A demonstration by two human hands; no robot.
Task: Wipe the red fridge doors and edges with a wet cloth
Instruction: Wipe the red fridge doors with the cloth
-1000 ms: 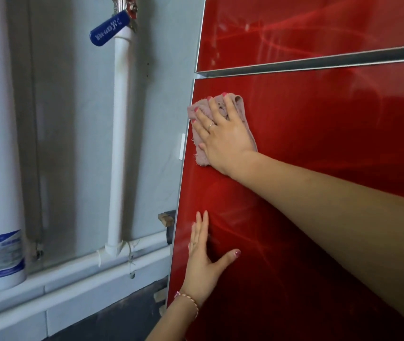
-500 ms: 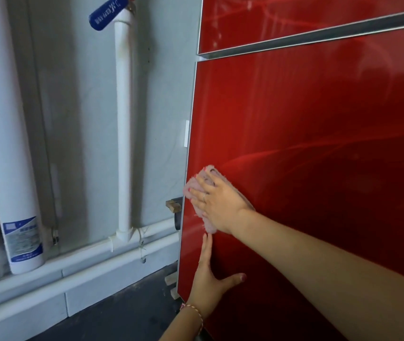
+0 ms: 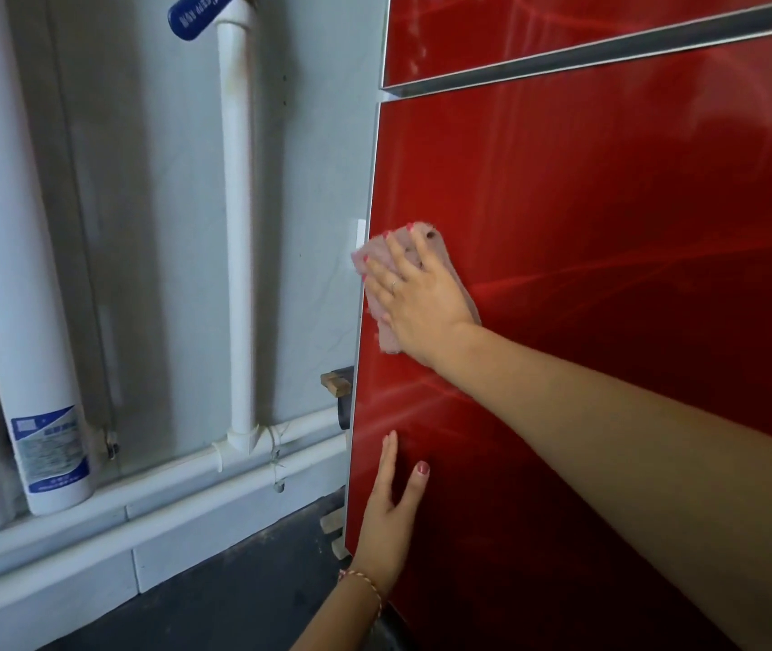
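From the head camera, the right hand (image 3: 417, 298) lies flat on a pink cloth (image 3: 386, 270), fingers spread and nearly straight, pressing it against the lower red fridge door (image 3: 609, 227); the fingers do not curl round the cloth, so it is pinned under the palm rather than grasped; the fingertips point up and to the left, toward the door's left edge. The cloth sits at that left edge, about mid-height of the visible door, its upper corner reaching just past the silver trim (image 3: 367, 274); part of it shows above the fingers and a strip below the heel of the hand. The right forearm runs in from the lower right, stretched long across the door, wrist roughly in line with the arm.

The left hand (image 3: 391, 523) rests lower on the same door, near its bottom left corner; its fingers are straight and together, pointing up, the thumb splayed to the right; it holds nothing, palm laid against the red surface. A thin bracelet (image 3: 365, 582) circles that wrist.

Above, a metal channel (image 3: 609, 54) divides the lower door from the upper red door (image 3: 562, 21). Left of the fridge stand a thin white pipe (image 3: 236, 227) with a blue valve handle (image 3: 196, 16) and a thick white pipe (image 3: 3, 227) bearing a blue label.
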